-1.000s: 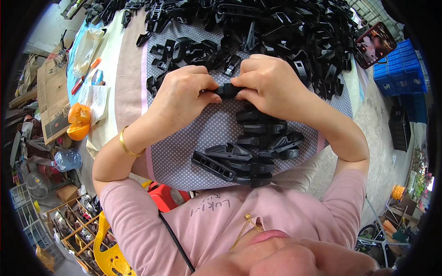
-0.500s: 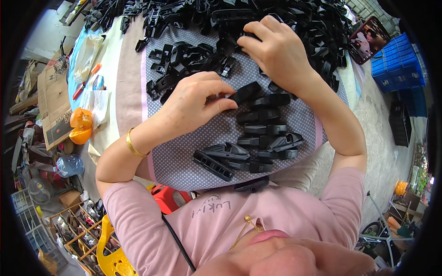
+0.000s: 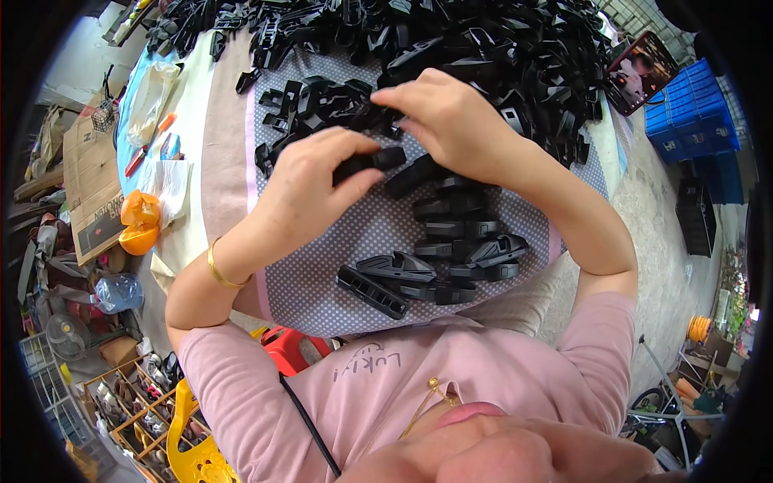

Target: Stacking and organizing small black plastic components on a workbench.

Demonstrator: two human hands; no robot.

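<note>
One black piece (image 3: 412,175) now lies free at the row's (image 3: 456,205) far end on the counter (image 3: 314,249); my left hand (image 3: 306,173) pinches another piece (image 3: 390,158). My right hand (image 3: 459,121), back from the heap (image 3: 547,72), has parted fingers, contents unclear.

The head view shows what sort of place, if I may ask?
Probably a small workshop or storeroom, judging by the cloth-covered table, the heap of black plastic parts and the blue crate.

Parts heap (image 3: 451,52) on far side of cloth (image 3: 225,145), phone (image 3: 642,74) right, cardboard (image 3: 93,189) left
</note>
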